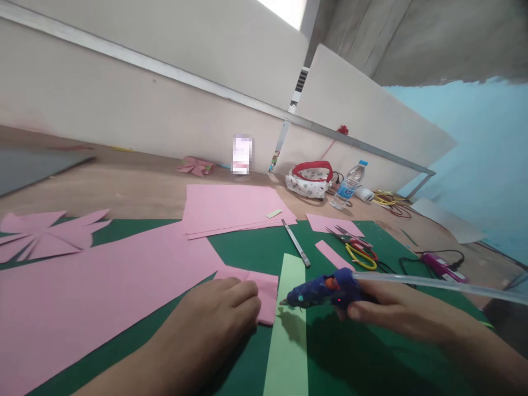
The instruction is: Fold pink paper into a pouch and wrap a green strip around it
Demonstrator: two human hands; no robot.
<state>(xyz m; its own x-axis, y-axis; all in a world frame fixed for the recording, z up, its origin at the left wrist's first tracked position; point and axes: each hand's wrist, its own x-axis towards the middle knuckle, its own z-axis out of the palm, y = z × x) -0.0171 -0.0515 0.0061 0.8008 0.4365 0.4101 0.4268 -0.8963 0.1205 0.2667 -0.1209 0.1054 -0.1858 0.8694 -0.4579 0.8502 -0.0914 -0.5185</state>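
Holding the blue hot glue gun [325, 291] in my right hand [396, 311], I had its nozzle pointed left, hovering just over the pale green paper strip [289, 330] and close to the edge of the small folded pink paper piece [262, 291]. My right grip was wrapped around the gun's handle, fingers closed on it; whether a finger pressed the trigger I could not tell. A clear glue stick [445, 286] trailed out behind the gun. My left hand [223, 308] lay curled, knuckles up, pressing the pink piece flat on the green cutting mat [355, 357]; it pinched nothing that I could see.

I judged this to be the gluing step: tip lined up, paper pinned, no bead visible. The next move would call for lowering the tip to the pink edge and keeping my left fingers away from the hot nozzle.

Further back lay a utility knife [296, 243], red and yellow scissors [357, 248], large pink sheets [235, 209] and a water bottle [348, 186] on the counter [136, 187].
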